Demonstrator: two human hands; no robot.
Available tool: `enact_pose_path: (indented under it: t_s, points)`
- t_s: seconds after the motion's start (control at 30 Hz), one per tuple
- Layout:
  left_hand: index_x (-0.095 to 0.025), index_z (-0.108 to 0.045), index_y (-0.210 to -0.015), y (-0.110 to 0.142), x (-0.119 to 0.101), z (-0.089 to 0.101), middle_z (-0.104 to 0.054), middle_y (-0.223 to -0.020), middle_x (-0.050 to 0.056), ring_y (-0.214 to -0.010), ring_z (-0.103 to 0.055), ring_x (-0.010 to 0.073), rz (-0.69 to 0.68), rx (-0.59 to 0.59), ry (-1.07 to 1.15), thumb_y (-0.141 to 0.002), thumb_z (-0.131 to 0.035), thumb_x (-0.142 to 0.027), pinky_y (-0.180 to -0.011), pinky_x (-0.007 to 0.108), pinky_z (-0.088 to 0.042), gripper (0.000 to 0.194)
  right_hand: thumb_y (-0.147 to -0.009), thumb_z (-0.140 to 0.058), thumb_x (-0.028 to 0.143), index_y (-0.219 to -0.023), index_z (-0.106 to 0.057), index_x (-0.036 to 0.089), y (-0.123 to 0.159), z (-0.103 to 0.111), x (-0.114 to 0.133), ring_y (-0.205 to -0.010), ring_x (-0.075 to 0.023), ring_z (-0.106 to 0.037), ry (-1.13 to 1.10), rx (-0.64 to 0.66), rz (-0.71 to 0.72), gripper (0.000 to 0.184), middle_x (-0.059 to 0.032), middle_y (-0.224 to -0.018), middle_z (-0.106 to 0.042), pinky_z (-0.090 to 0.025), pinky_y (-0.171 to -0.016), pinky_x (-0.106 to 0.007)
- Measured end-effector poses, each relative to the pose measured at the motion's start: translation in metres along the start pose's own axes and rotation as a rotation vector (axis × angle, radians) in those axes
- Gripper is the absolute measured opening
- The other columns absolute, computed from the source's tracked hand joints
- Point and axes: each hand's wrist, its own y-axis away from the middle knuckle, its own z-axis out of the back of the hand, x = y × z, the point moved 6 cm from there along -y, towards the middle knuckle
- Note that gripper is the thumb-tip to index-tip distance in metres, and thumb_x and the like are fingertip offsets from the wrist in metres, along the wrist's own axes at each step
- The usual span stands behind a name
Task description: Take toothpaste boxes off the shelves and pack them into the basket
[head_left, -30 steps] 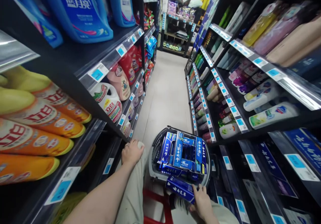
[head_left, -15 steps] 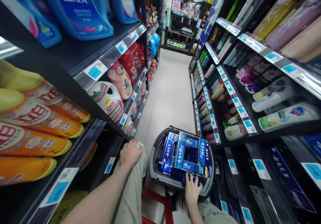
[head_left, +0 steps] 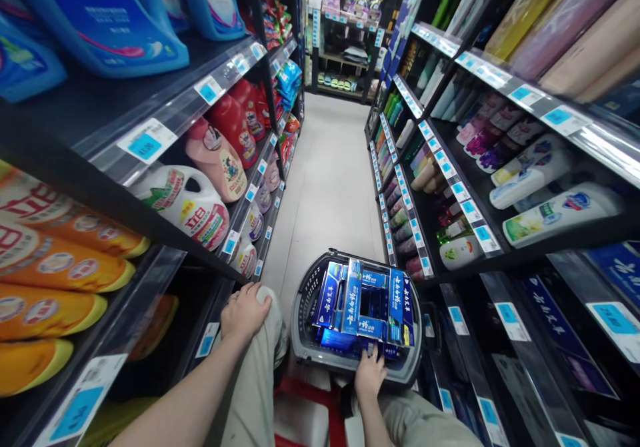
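Observation:
A grey shopping basket (head_left: 304, 340) stands on the aisle floor in front of my knees, packed with several blue toothpaste boxes (head_left: 353, 295). My right hand (head_left: 369, 372) reaches over the basket's near rim, its fingertips down among the blue boxes at the front. Whether it grips one is hidden. My left hand (head_left: 244, 312) rests palm down on my left knee, fingers curved over the beige trouser leg, holding nothing.
Black shelves line both sides of the narrow aisle. Detergent jugs (head_left: 190, 200) and orange bottles (head_left: 55, 267) fill the left. Shampoo and lotion bottles (head_left: 550, 213) fill the right, with blue boxes (head_left: 615, 267) lower down. Pale floor (head_left: 330, 187) runs ahead to a far shelf.
My right hand carried a blue box from beside the basket into its front, and now its fingers sit lower among the boxes. The view has shifted slightly; my left hand stays on the knee.

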Motion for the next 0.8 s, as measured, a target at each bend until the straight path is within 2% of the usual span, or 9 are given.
enact_pose_path:
  t_s: [0.1, 0.2, 0.23, 0.3, 0.37, 0.43, 0.53, 0.67, 0.8]
  points:
    - [-0.02, -0.056, -0.124, 0.001, -0.002, 0.003, -0.052, -0.134, 0.007, -0.111, -0.053, 0.0294, 0.002, 0.008, -0.003, -0.084, -0.039, -0.041, -0.092, 0.039, -0.044, 0.048, -0.078, -0.039, 0.002, -0.114, -0.064, 0.014, 0.012, 0.005, 0.021, -0.119, -0.032, -0.048, -0.219, -0.023, 0.063, 0.046, -0.0159, -0.125, -0.058, -0.028, -0.102, -0.051]
    - [-0.02, -0.055, -0.124, 0.003, -0.004, 0.006, -0.052, -0.134, 0.006, -0.11, -0.053, 0.0285, -0.002, 0.01, -0.013, -0.085, -0.038, -0.04, -0.093, 0.038, -0.043, 0.048, -0.08, -0.042, 0.009, -0.097, -0.069, 0.016, 0.017, 0.024, 0.025, -0.101, -0.0288, -0.059, -0.396, -0.058, 0.019, 0.033, -0.0122, -0.103, -0.068, -0.036, -0.095, -0.044]
    - [-0.02, -0.056, -0.124, 0.004, -0.004, 0.006, -0.052, -0.134, 0.006, -0.11, -0.053, 0.0281, -0.001, 0.012, -0.016, -0.085, -0.037, -0.04, -0.094, 0.038, -0.043, 0.047, -0.084, -0.039, 0.013, -0.095, -0.068, 0.016, 0.018, 0.032, 0.016, -0.094, -0.0283, -0.062, -0.423, -0.087, -0.058, 0.032, -0.0128, -0.098, -0.068, -0.04, -0.089, -0.042]
    - [-0.02, -0.056, -0.124, 0.005, -0.004, 0.007, -0.052, -0.134, 0.006, -0.11, -0.053, 0.0276, 0.004, 0.022, -0.018, -0.086, -0.037, -0.04, -0.094, 0.037, -0.043, 0.047, -0.09, -0.028, 0.022, -0.102, -0.065, 0.012, 0.017, 0.048, -0.018, -0.083, -0.0292, -0.063, -0.469, -0.165, -0.271, 0.04, -0.0176, -0.096, -0.066, -0.044, -0.077, -0.039]
    - [-0.02, -0.055, -0.125, 0.005, -0.005, 0.007, -0.051, -0.135, 0.006, -0.11, -0.053, 0.0277, 0.001, 0.035, -0.021, -0.086, -0.036, -0.041, -0.093, 0.037, -0.043, 0.048, -0.092, -0.02, 0.027, -0.113, -0.058, 0.005, 0.013, 0.062, -0.066, -0.088, -0.0325, -0.062, -0.535, -0.247, -0.484, 0.048, -0.0245, -0.104, -0.062, -0.044, -0.074, -0.04]
    - [-0.021, -0.054, -0.126, 0.004, -0.006, 0.006, -0.05, -0.136, 0.006, -0.112, -0.052, 0.0281, 0.002, 0.05, -0.023, -0.086, -0.035, -0.043, -0.092, 0.037, -0.044, 0.049, -0.092, -0.022, 0.032, -0.119, -0.052, 0.001, -0.003, 0.072, -0.109, -0.104, -0.0348, -0.057, -0.618, -0.282, -0.566, 0.05, -0.0275, -0.113, -0.057, -0.043, -0.083, -0.04]
    - [-0.02, -0.053, -0.127, 0.003, -0.006, 0.005, -0.049, -0.137, 0.005, -0.113, -0.052, 0.0273, 0.002, 0.067, -0.025, -0.086, -0.035, -0.042, -0.094, 0.036, -0.043, 0.05, -0.086, -0.043, 0.034, -0.121, -0.052, 0.003, -0.049, 0.078, -0.15, -0.113, -0.0335, -0.053, -0.727, -0.213, -0.505, 0.048, -0.0253, -0.119, -0.056, -0.04, -0.091, -0.036]
    - [-0.017, -0.052, -0.127, 0.004, -0.007, 0.004, -0.048, -0.137, 0.006, -0.114, -0.05, 0.0273, -0.028, 0.07, -0.02, -0.087, -0.035, -0.039, -0.099, 0.036, -0.04, 0.049, -0.074, -0.06, 0.035, -0.117, -0.056, 0.001, -0.11, 0.066, -0.161, -0.109, -0.033, -0.058, -0.905, -0.045, -0.444, 0.055, -0.0233, -0.113, -0.062, -0.043, -0.09, -0.035]
    - [-0.017, -0.05, -0.13, 0.002, -0.004, 0.002, -0.047, -0.137, 0.007, -0.115, -0.05, 0.0275, -0.022, 0.091, -0.037, -0.088, -0.035, -0.039, -0.101, 0.037, -0.039, 0.049, -0.063, -0.068, 0.044, -0.107, -0.061, 0.001, -0.133, 0.047, -0.153, -0.1, -0.0332, -0.063, -1.115, 0.073, -0.449, 0.062, -0.021, -0.102, -0.068, -0.047, -0.087, -0.036]
